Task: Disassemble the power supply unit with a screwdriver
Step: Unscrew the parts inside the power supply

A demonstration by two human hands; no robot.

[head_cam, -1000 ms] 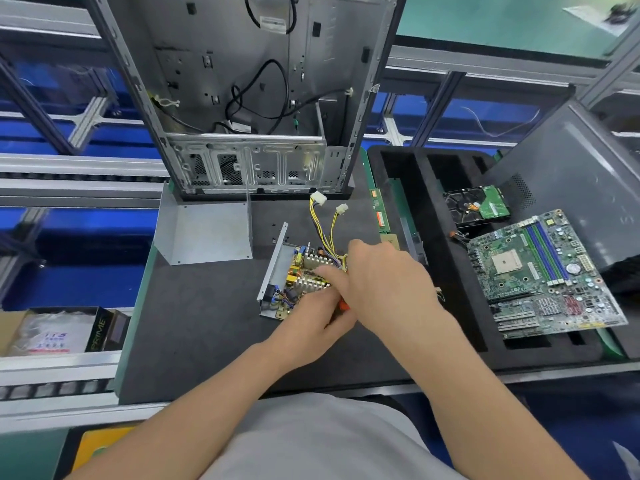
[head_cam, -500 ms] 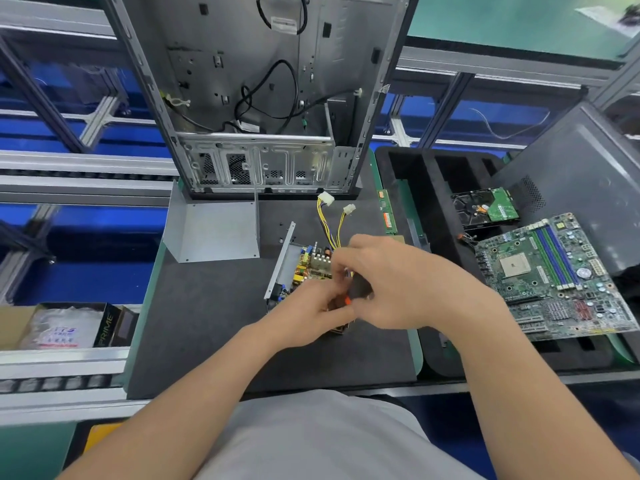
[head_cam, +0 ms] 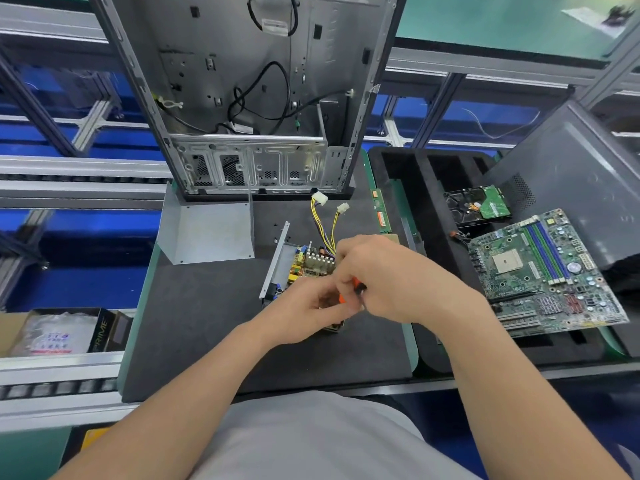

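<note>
– Looking down at the bench, where is the power supply unit (head_cam: 304, 268)?

– On the dark mat (head_cam: 194, 323), just in front of the upright computer case (head_cam: 256, 98). It lies opened, with its circuit board and a ribbed heat sink showing. The 2 hands cover its near end.

– What does the right hand (head_cam: 388, 278) have?

– Its fingers are curled round the black and orange handle of the screwdriver (head_cam: 356, 287), held over the near end of the unit. The tip is hidden, so I cannot tell what it touches.

– And the left hand (head_cam: 304, 306)?

– It meets the right one, thumb and fingers closed in a pinch on the lower orange part of the tool.

– Any wiring?

– Yellow and dark cables (head_cam: 325, 233) rise from the board toward the case and end in 2 white connectors lying on the mat.

– What else lies near?

– A bent grey metal cover (head_cam: 211, 233) sits to the left of the unit, touching the foot of the case. To the right is a black foam tray (head_cam: 415, 174); a motherboard (head_cam: 540, 271) rests across it, and a hard drive (head_cam: 478, 206) lies just behind that. A grey side panel (head_cam: 571, 168) leans at the far right. A cardboard box (head_cam: 104, 330) sits on the rail at the left.
</note>
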